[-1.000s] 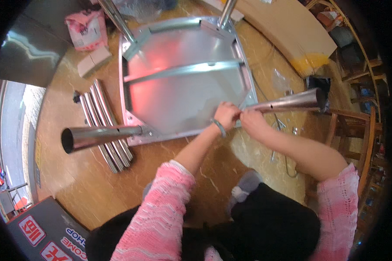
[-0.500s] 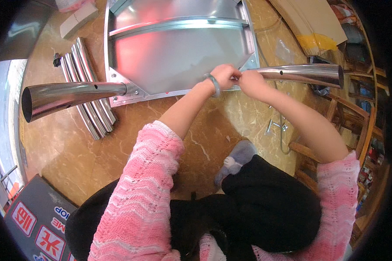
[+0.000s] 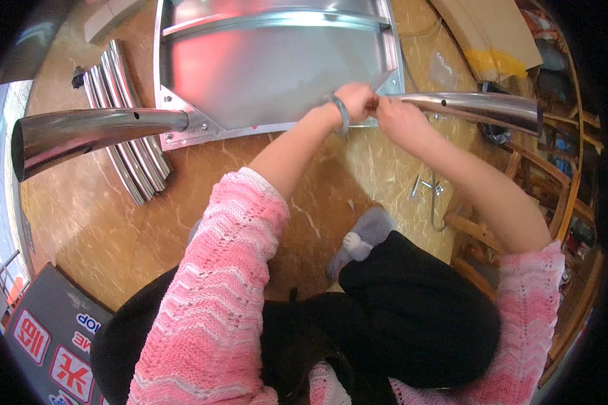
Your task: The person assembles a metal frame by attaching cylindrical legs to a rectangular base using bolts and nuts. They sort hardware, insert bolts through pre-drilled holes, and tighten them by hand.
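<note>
An upturned silvery metal tabletop [image 3: 270, 74] lies in front of me, with a brace across it and a corner plate at each near corner. One shiny tubular leg [image 3: 476, 106] sticks out from its near right corner, another leg [image 3: 81, 133] from the near left. At the right corner my left hand [image 3: 355, 102], a bangle on its wrist, and my right hand [image 3: 402, 121] meet with their fingers pinched together. Whatever they hold is hidden by the fingers. The right hand is close beside the inner end of the right leg.
Several loose metal tubes [image 3: 125, 125] lie on the floor behind the left leg. Small metal hardware [image 3: 427, 187] rests on the floor at right, near a wooden frame [image 3: 544, 172]. Cardboard [image 3: 490, 30] lies at far right; a dark box with stickers [image 3: 51, 331] stands lower left.
The view has shifted slightly, so the tabletop and legs sit a little higher in the picture. My hands stay together at the same corner, with fingers slightly rearranged.
</note>
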The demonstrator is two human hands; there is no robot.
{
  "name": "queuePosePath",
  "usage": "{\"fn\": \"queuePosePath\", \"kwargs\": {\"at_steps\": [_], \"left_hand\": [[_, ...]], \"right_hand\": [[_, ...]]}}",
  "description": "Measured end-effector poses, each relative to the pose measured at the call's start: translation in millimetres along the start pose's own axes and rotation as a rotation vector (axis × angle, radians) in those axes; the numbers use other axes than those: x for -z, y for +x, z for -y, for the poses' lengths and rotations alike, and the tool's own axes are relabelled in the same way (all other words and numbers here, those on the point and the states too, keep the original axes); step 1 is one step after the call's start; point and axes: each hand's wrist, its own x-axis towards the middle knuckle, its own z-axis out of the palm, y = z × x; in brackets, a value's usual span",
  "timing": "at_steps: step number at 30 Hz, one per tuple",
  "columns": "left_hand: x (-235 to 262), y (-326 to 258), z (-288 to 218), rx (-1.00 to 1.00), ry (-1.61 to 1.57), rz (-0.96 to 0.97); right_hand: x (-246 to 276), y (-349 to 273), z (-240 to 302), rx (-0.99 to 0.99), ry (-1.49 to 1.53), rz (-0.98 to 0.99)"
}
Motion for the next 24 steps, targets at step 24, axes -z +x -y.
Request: {"fn": "queuePosePath", "kwargs": {"at_steps": [24], "left_hand": [[-22.9, -3.5, -0.2, -0.035, -0.115, -0.361]], "right_hand": [[16.8, 2.9, 10.5, -0.120, -0.048, 0.115]]}}
